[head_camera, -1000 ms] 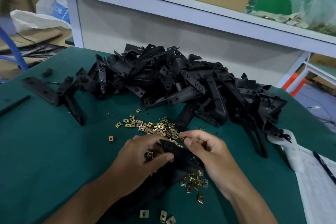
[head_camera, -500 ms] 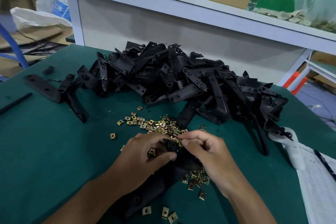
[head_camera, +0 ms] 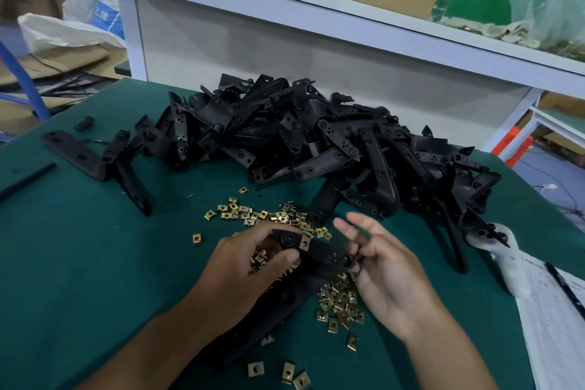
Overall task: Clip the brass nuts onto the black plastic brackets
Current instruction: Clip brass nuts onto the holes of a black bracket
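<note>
My left hand [head_camera: 247, 269] grips a long black plastic bracket [head_camera: 319, 258] near its upper end and also holds several brass nuts in its palm. One brass nut [head_camera: 304, 242] sits clipped on the bracket beside its round boss. My right hand [head_camera: 392, 269] is at the bracket's right end, index finger stretched out and the other fingers curled against the end. Whether they pinch anything is hidden. Loose brass nuts [head_camera: 253, 215] lie scattered behind and below my hands. A large pile of black brackets [head_camera: 316, 149] fills the far side of the green table [head_camera: 79, 263].
A separate bent bracket [head_camera: 101, 161] and a thin black rod [head_camera: 28, 177] lie at the left. At the right edge are printed paper [head_camera: 560, 336] and a white object [head_camera: 509, 263]. A white shelf [head_camera: 316, 19] rises behind the pile.
My right hand has left the nut at the bracket's upper end and moved right to the other end, fingers spreading. The clipped nut now shows. My left hand keeps its grip.
</note>
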